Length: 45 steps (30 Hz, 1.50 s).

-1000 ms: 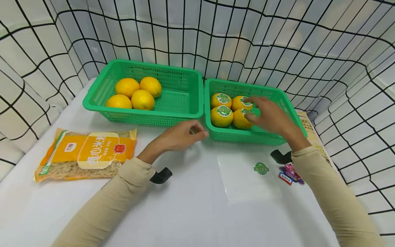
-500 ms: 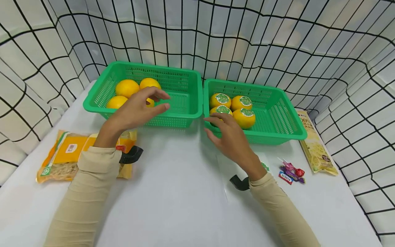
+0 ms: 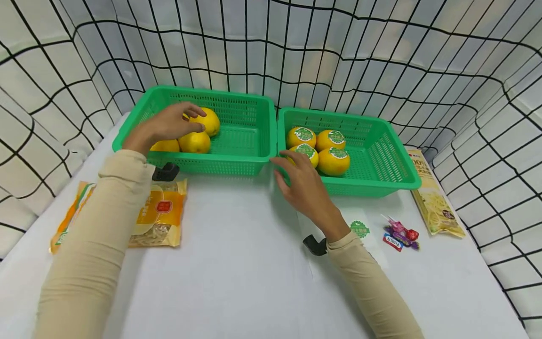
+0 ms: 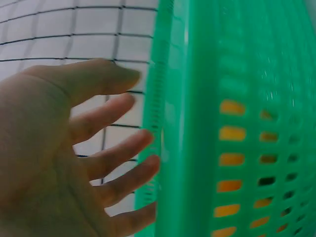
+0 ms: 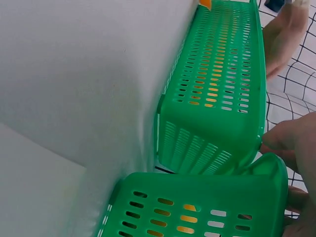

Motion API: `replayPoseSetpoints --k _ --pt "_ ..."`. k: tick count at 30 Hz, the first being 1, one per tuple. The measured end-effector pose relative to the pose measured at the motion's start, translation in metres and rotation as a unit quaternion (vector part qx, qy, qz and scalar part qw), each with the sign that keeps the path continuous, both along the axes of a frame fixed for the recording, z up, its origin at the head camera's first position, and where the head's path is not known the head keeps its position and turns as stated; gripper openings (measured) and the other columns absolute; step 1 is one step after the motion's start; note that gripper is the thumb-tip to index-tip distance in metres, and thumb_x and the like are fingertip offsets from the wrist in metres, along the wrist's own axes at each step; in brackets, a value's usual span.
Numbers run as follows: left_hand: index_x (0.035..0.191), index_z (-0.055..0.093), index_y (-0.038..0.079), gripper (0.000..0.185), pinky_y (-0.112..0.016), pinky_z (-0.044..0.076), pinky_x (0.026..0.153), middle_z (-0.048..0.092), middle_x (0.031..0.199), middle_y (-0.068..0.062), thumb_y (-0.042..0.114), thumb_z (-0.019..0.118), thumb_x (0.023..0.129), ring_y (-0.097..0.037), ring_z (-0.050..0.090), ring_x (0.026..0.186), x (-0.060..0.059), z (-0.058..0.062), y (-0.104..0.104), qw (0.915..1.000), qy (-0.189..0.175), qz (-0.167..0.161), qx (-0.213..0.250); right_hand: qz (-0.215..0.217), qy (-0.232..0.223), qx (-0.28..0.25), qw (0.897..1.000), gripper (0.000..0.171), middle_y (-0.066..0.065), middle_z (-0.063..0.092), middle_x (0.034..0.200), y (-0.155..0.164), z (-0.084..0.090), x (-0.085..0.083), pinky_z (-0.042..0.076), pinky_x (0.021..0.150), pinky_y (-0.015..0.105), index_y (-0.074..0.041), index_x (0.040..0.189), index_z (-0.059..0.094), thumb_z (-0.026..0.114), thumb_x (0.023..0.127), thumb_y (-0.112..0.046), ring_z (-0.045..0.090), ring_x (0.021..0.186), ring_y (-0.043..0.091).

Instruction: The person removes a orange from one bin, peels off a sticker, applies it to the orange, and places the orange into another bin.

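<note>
My left hand [image 3: 167, 125] hovers over the left green basket [image 3: 245, 160], its fingers bent loosely above plain yellow-orange oranges [image 3: 195, 142] and hiding part of the group. In the left wrist view the spread fingers [image 4: 121, 163] hold nothing beside the basket's rim [image 4: 190, 118]. My right hand [image 3: 306, 190] is at the front left corner of the right green basket [image 3: 377, 165], near where both baskets meet; whether it touches the rim, I cannot tell. Several oranges [image 3: 334, 161] with green-and-white stickers sit in that basket, one partly behind the right fingers.
An orange-and-clear food bag [image 3: 163, 216] lies at the left, partly under the left sleeve. A sheet with a green sticker [image 3: 359, 229] lies before the right basket. Wrapped candies [image 3: 402, 235] and a yellow packet [image 3: 440, 202] lie further right. Black wire mesh [image 3: 254, 56] surrounds the table.
My left hand has moved from the middle of the table, left and away, to above the left basket's oranges. My right hand has come from over the stickered oranges to that basket's near left corner.
</note>
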<state>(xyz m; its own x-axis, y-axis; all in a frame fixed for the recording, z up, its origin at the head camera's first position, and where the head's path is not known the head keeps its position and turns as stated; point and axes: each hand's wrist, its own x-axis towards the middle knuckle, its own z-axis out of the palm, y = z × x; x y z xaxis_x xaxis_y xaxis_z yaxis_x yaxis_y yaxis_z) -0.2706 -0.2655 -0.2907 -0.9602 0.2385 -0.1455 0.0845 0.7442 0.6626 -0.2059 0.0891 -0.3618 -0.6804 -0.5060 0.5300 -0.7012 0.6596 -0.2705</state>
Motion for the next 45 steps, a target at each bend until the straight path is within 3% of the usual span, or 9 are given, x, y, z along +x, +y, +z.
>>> replayPoseSetpoints --k 6,12,16,21,28,33,38,41,45 --pt "0.158 0.038 -0.001 0.063 -0.07 0.032 0.118 0.029 0.163 -0.036 0.031 0.058 0.108 -0.054 0.034 0.145 -0.024 0.003 -0.005 0.9897 -0.089 -0.053 -0.099 -0.01 -0.023 0.011 1.0 0.032 0.017 0.059 0.147 0.0 0.003 0.002 0.05 0.112 0.049 -0.011 0.134 0.071 0.07 0.103 -0.017 0.054 0.137 0.036" --pt "0.159 0.041 0.009 0.067 -0.06 0.048 0.104 0.032 0.158 -0.03 0.038 0.067 0.103 -0.046 0.045 0.128 -0.033 0.002 -0.001 0.9762 -0.157 -0.062 -0.136 -0.01 -0.04 0.016 0.999 0.034 0.017 0.058 0.15 0.001 0.004 0.003 0.049 0.113 0.051 -0.012 0.136 0.071 0.07 0.103 -0.02 0.052 0.139 0.037" --pt "0.157 0.041 0.017 0.072 -0.05 0.053 0.094 0.042 0.144 -0.025 0.046 0.071 0.099 -0.042 0.053 0.116 -0.035 0.0 0.006 0.9685 -0.191 -0.067 -0.145 -0.007 -0.034 0.018 0.999 0.035 0.018 0.058 0.15 0.002 0.005 0.003 0.049 0.113 0.052 -0.011 0.136 0.071 0.072 0.102 -0.02 0.052 0.138 0.038" --pt "0.154 0.042 0.017 0.071 -0.042 0.058 0.088 0.047 0.136 -0.022 0.049 0.07 0.098 -0.036 0.057 0.11 -0.034 -0.004 0.008 0.9695 -0.179 -0.071 -0.152 -0.002 -0.035 0.018 0.999 0.036 0.018 0.057 0.15 0.001 0.005 0.003 0.048 0.114 0.053 -0.011 0.136 0.071 0.072 0.101 -0.021 0.052 0.139 0.039" --pt "0.159 0.034 0.011 0.073 -0.043 0.059 0.088 0.04 0.15 -0.024 0.044 0.066 0.102 -0.035 0.058 0.108 -0.03 0.005 0.006 0.985 -0.122 -0.065 -0.104 0.0 -0.041 0.014 0.999 0.035 0.019 0.058 0.15 0.001 0.006 0.003 0.047 0.115 0.053 -0.011 0.135 0.071 0.073 0.101 -0.02 0.052 0.14 0.04" --pt "0.161 0.032 0.015 0.075 -0.047 0.052 0.092 0.043 0.149 -0.021 0.045 0.067 0.102 -0.035 0.054 0.113 -0.008 0.022 0.014 0.9953 -0.054 -0.059 -0.054 0.0 -0.048 0.013 0.999 0.035 0.018 0.058 0.151 0.003 0.007 0.004 0.045 0.116 0.054 -0.011 0.135 0.072 0.072 0.101 -0.02 0.051 0.141 0.039" --pt "0.154 0.042 0.022 0.067 -0.047 0.051 0.094 0.047 0.149 -0.01 0.035 0.076 0.098 -0.034 0.056 0.117 0.042 0.026 0.031 0.9967 0.007 -0.078 0.022 0.001 -0.067 0.013 0.998 0.034 0.016 0.057 0.152 0.006 0.008 0.004 0.043 0.118 0.054 -0.012 0.135 0.072 0.071 0.102 -0.021 0.05 0.142 0.037" --pt "0.147 0.048 0.027 0.062 -0.047 0.053 0.095 0.049 0.149 -0.003 0.029 0.08 0.095 -0.031 0.059 0.115 0.077 0.016 0.043 0.9911 0.006 -0.11 0.075 0.002 -0.079 0.011 0.997 0.034 0.015 0.057 0.152 0.006 0.009 0.004 0.042 0.118 0.054 -0.012 0.135 0.072 0.07 0.103 -0.022 0.049 0.142 0.037" --pt "0.142 0.052 0.029 0.06 -0.046 0.053 0.097 0.053 0.144 0.0 0.027 0.084 0.092 -0.028 0.059 0.117 0.113 -0.021 0.064 0.9741 -0.036 -0.176 0.138 0.004 -0.087 0.009 0.996 0.033 0.016 0.057 0.152 0.006 0.01 0.003 0.041 0.12 0.054 -0.011 0.135 0.072 0.069 0.104 -0.021 0.049 0.143 0.036"
